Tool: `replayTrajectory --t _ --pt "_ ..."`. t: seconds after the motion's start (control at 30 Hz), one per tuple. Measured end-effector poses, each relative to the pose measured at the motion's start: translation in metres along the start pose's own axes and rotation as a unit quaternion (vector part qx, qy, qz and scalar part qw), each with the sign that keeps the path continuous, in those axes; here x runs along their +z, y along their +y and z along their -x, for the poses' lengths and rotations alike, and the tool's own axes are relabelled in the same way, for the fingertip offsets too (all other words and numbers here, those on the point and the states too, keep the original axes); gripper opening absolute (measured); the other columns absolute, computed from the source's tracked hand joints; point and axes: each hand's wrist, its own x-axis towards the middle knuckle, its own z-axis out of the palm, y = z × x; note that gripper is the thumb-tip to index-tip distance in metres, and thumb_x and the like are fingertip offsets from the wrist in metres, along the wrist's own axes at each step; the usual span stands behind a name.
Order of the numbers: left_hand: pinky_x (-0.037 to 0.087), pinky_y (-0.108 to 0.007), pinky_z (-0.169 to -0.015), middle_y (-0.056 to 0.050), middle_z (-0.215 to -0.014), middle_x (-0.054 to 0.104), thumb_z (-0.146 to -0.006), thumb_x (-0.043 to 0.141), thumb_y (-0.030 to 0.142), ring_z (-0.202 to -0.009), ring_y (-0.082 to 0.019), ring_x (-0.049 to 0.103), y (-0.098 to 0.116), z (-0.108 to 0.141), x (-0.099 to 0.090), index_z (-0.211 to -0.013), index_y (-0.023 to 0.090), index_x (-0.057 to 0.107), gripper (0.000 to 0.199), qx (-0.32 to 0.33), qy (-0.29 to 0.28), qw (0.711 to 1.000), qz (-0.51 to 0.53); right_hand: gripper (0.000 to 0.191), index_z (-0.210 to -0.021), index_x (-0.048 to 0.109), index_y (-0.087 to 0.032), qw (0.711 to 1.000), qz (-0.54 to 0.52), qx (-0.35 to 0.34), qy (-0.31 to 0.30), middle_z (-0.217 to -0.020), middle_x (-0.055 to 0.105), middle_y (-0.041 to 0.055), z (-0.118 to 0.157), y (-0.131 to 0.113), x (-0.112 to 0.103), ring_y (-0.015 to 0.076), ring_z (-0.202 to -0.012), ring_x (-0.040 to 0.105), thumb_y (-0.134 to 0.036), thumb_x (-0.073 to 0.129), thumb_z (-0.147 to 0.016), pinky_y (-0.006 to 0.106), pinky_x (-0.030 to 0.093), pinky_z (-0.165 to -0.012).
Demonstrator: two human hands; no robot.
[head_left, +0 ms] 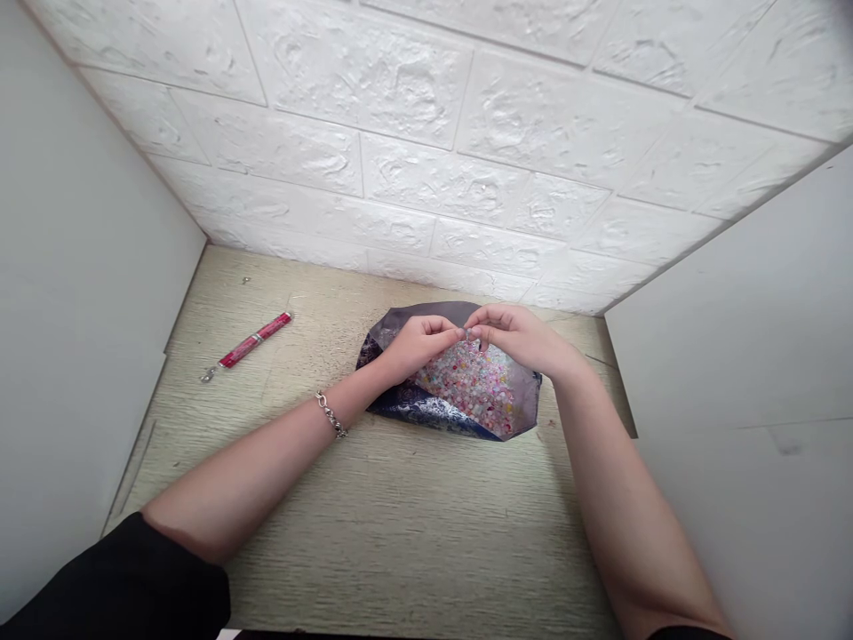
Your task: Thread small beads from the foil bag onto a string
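Many small pink, white and yellow beads lie in a dark blue and silver patterned pouch with a grey lining, spread open on the table. Over the beads, my left hand pinches with thumb and forefinger. My right hand meets it from the other side, its thumb and fingers pinched too. The fingertips of both hands come together at a tiny pale, shiny piece, probably a bead, too small to make out surely. A silver chain bracelet circles my left wrist.
A red tube-like packet with a shiny metal clasp lies at the left on the wood-grain table. A tiny metal bit is behind it. White brick-patterned wall stands behind, with pale panels on both sides.
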Motion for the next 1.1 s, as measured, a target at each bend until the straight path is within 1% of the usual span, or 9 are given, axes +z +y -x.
replayTrajectory --t 0.2,0.57,0.77,0.83,0.93,1.0,1.1 --pt "0.019 -0.019 -0.04 0.007 -0.043 0.037 -0.068 0.056 0.039 -0.038 -0.002 0.029 0.0 0.0 0.0 -0.062 0.014 0.05 0.027 0.002 0.002 1.0 0.002 0.011 -0.08 0.056 -0.015 1.0 -0.012 0.002 0.004 -0.068 0.053 -0.0019 0.0 0.001 0.0 0.0095 -0.063 0.048 -0.021 0.049 -0.074 0.025 0.037 -0.062" --pt "0.019 -0.018 -0.039 0.007 -0.042 0.035 -0.069 0.055 0.038 -0.038 -0.002 0.027 0.001 0.0 0.0 -0.059 0.014 0.047 0.027 -0.004 -0.005 1.0 0.008 0.013 -0.08 0.057 -0.016 1.0 0.01 0.007 0.001 -0.07 0.054 -0.0011 0.001 -0.004 0.001 0.0105 -0.065 0.049 -0.022 0.048 -0.074 0.025 0.038 -0.064" --pt "0.019 -0.018 -0.038 0.006 -0.045 0.04 -0.069 0.056 0.04 -0.038 -0.002 0.03 0.001 -0.001 -0.001 -0.06 0.013 0.05 0.029 -0.005 -0.009 1.0 0.007 0.013 -0.081 0.058 -0.016 1.0 0.028 0.002 0.009 -0.07 0.055 -0.0012 -0.001 0.0 0.003 0.0104 -0.064 0.047 -0.023 0.048 -0.074 0.025 0.038 -0.062" --pt "0.02 -0.018 -0.038 0.006 -0.047 0.044 -0.069 0.056 0.04 -0.037 -0.002 0.032 0.001 -0.001 -0.001 -0.059 0.013 0.05 0.029 -0.01 -0.015 1.0 0.015 0.014 -0.08 0.059 -0.016 0.999 0.036 -0.001 0.019 -0.071 0.056 -0.0006 -0.002 0.002 0.004 0.0109 -0.065 0.048 -0.024 0.049 -0.074 0.025 0.038 -0.061" --pt "0.02 -0.018 -0.038 0.005 -0.046 0.045 -0.069 0.057 0.04 -0.037 -0.001 0.033 0.001 0.0 -0.002 -0.057 0.013 0.051 0.03 -0.013 -0.023 0.999 0.024 0.015 -0.076 0.062 -0.016 0.996 0.071 -0.007 0.054 -0.071 0.06 0.0004 -0.002 0.002 0.006 0.012 -0.066 0.051 -0.026 0.051 -0.073 0.025 0.038 -0.061" --pt "0.02 -0.019 -0.038 0.005 -0.043 0.044 -0.07 0.056 0.04 -0.035 -0.002 0.032 0.001 0.0 -0.002 -0.057 0.013 0.051 0.031 -0.014 -0.026 0.999 0.037 0.014 -0.075 0.062 -0.017 0.99 0.108 -0.03 0.081 -0.072 0.062 0.0008 -0.001 0.0 0.008 0.0124 -0.068 0.052 -0.025 0.051 -0.074 0.025 0.038 -0.063" --pt "0.018 -0.019 -0.037 0.006 -0.041 0.042 -0.069 0.057 0.041 -0.034 -0.001 0.03 0.001 -0.001 -0.002 -0.057 0.013 0.051 0.031 -0.014 -0.026 0.997 0.069 0.013 -0.073 0.062 -0.016 0.978 0.16 -0.083 0.108 -0.075 0.062 0.0012 0.0 -0.005 0.01 0.0124 -0.072 0.053 -0.022 0.051 -0.076 0.025 0.038 -0.066"
